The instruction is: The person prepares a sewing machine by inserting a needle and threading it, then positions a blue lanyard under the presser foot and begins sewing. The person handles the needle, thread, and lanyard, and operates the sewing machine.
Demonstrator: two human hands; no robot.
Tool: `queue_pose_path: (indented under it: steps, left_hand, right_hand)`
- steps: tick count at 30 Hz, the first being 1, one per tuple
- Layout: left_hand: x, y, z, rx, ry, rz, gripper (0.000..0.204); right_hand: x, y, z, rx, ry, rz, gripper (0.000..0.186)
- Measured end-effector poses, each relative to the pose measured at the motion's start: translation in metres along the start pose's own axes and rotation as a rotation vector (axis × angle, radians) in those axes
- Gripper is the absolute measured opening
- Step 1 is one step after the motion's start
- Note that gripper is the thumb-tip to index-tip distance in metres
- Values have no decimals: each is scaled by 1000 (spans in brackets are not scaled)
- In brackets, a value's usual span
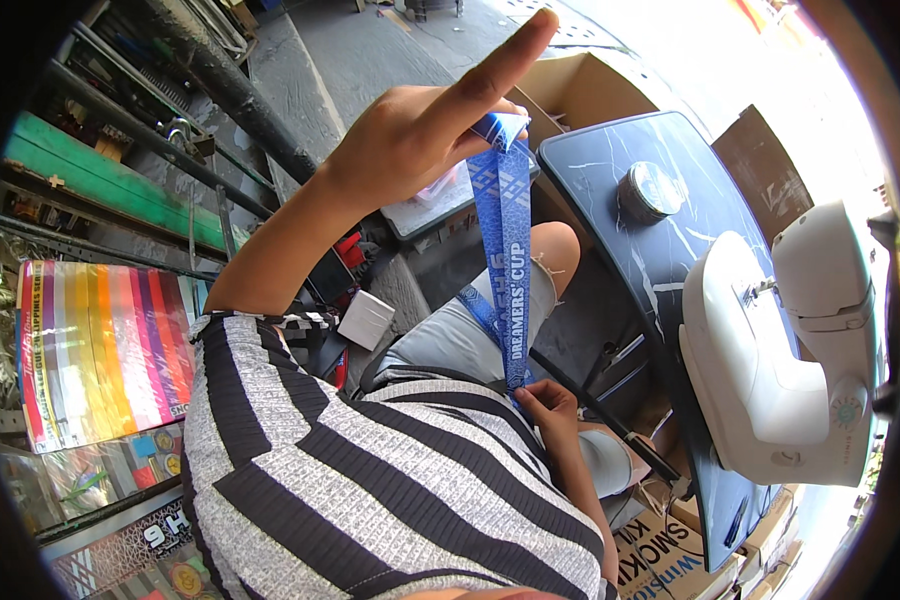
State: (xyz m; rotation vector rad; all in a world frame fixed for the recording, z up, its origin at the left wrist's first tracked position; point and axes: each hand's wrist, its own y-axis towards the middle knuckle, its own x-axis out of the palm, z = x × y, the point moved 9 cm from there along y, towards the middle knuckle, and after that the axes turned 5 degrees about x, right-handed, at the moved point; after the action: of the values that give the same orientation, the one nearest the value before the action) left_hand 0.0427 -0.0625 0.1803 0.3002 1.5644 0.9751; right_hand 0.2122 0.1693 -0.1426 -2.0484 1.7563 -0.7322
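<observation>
A blue lanyard [503, 200] with a printed pattern and white lettering is stretched upright in front of my body. My left hand [420, 130], raised at the far end, closes on its folded top, with one finger stretched outward. Close to my lap, my right hand [550, 405] pinches the lower part between thumb and fingers. Another length of the same band crosses my thigh [440, 340] behind the taut part. What lies inside the left grip is partly hidden by the hand.
On the right, a dark marble-patterned table [610, 160] holds a white sewing machine [760, 370], a round clear-topped container [652, 192] and a pen [736, 522]. Cardboard boxes [670, 545] sit below it. A rack with colourful strips [110, 345] stands left, beside metal bars [160, 130].
</observation>
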Motion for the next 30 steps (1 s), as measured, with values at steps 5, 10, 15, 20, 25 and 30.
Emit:
queue_pose_path:
  steps: [5,10,15,20,25,30]
  left_hand:
    - [7,3,-38,-341,34,-20,76]
    - [12,4,-68,-446,-163,-108,94]
    - [18,3,-74,-474,-187,-145,95]
    - [19,6,-73,-415,-186,-111,95]
    - [25,3,-80,-455,-172,-152,93]
    - [28,1,-85,-488,-271,-166,91]
  right_hand:
    - [0,0,3,1,-7,-5,13]
    - [-1,2,4,4,-27,3,13]
    - [0,2,4,-18,-14,-9,13]
    - [1,2,3,-16,-9,-18,12]
    - [2,1,2,-10,6,-24,12]
    - [4,2,1,-20,-5,-21,13]
